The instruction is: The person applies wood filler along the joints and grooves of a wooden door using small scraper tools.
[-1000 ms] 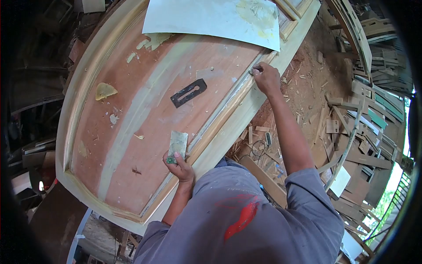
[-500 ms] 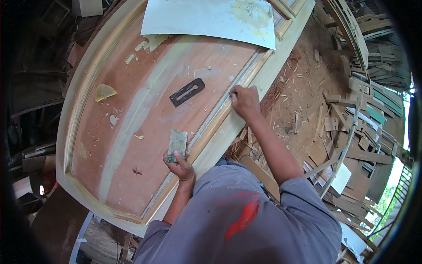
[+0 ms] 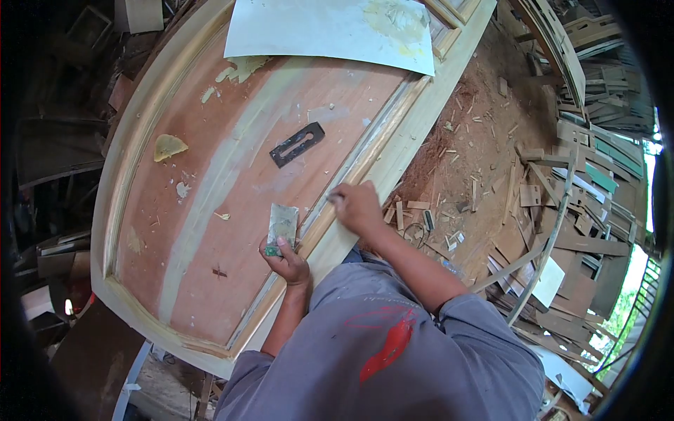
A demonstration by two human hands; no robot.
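Note:
My left hand (image 3: 286, 266) is closed around a flat, putty-smeared scraper (image 3: 283, 223), its blade pointing away from me. Green shows at the scraper's lower end. My right hand (image 3: 359, 208) is closed at the wooden moulding (image 3: 382, 144) along the near edge of a large curved door panel (image 3: 144, 231). Whatever its fingers pinch is too small or hidden to make out. A dark slotted metal plate, like a plane iron (image 3: 297, 145), lies on the panel beyond both hands.
A white sheet (image 3: 302, 28) with a putty patch (image 3: 397, 24) covers the panel's far end. A dried putty piece (image 3: 169, 146) and crumbs lie on the wood. Right of it, the dirt floor (image 3: 484, 133) holds wood scraps, offcut boards (image 3: 576, 277) and a leaning frame (image 3: 554, 228).
My right hand has moved along the moulding toward me and leftward, closer to my left hand. The left hand and scraper have barely moved.

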